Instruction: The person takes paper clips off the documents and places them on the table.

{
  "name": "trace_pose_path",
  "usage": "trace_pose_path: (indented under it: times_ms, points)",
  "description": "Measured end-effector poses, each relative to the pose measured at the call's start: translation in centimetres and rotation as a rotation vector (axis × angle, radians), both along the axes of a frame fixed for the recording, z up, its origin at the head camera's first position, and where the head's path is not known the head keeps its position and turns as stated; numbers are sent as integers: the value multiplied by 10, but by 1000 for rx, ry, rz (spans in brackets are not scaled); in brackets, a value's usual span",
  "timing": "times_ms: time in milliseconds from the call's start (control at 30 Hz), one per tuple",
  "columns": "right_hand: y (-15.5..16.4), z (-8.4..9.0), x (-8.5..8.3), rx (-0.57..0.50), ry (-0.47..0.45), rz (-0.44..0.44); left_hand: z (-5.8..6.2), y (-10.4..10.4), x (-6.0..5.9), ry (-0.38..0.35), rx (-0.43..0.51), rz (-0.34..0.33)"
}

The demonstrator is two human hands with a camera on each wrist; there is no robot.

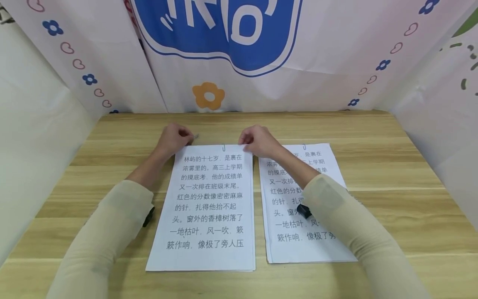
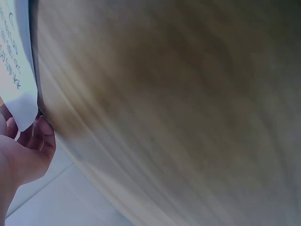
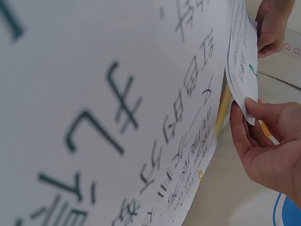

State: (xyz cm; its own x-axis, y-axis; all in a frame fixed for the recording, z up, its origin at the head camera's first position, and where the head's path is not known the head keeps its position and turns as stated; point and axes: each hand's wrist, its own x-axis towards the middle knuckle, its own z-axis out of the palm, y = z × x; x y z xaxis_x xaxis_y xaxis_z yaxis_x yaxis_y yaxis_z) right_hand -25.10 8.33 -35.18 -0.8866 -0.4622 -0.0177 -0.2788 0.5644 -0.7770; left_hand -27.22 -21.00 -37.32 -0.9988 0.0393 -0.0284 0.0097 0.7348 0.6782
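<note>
Wood-grain counter point(image 1: 373, 174) fills the lower half of the head view, enclosed on three sides by white printed sheeting; a blue logo panel point(image 1: 216, 29) and an orange flower point(image 1: 209, 96) sit at top centre.

Two paper stacks lie flat on the counter, side by side and just apart. The left stack point(image 1: 209, 207) occupies the centre of the frame. The right stack point(image 1: 317, 245) lies right of centre, partly covered by the right forearm.

Left hand point(image 1: 172, 139): positioned at the upper left corner of the left stack. The left wrist view shows the fingers point(image 2: 44, 136) curled against that corner, apparently pinching it. A small metallic item point(image 1: 196, 136) lies just beside the knuckles; it is too small to identify.

Right hand point(image 1: 257, 141): positioned at the upper right corner of the same stack. The right wrist view shows thumb and fingers point(image 3: 263, 110) pinching the paper edge, lifting it slightly off the counter.

Judgement: a hold at both top corners steadies the sheets and keeps their edges aligned.

Appearance of the left stack: white sheets, several deep, printed with large black Chinese characters in rows. A paper clip point(image 1: 223, 147) sits at the middle of the top edge. The right stack carries matching print and its own clip point(image 1: 304, 146)
</note>
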Motion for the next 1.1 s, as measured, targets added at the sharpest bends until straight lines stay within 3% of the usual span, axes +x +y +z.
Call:
trace_pose_path:
  times_ms: [200, 600, 1100]
  points:
    - [0, 2, 1, 2, -9, -1, 3, -1, 0, -1, -17, -25]
    - [-1, 2, 2, 7, -13, -2, 6, -6, -6, -63, -126, -165]
    - [1, 0, 1, 10, -7, -1, 5, -3, -7, -72, -143, -137]
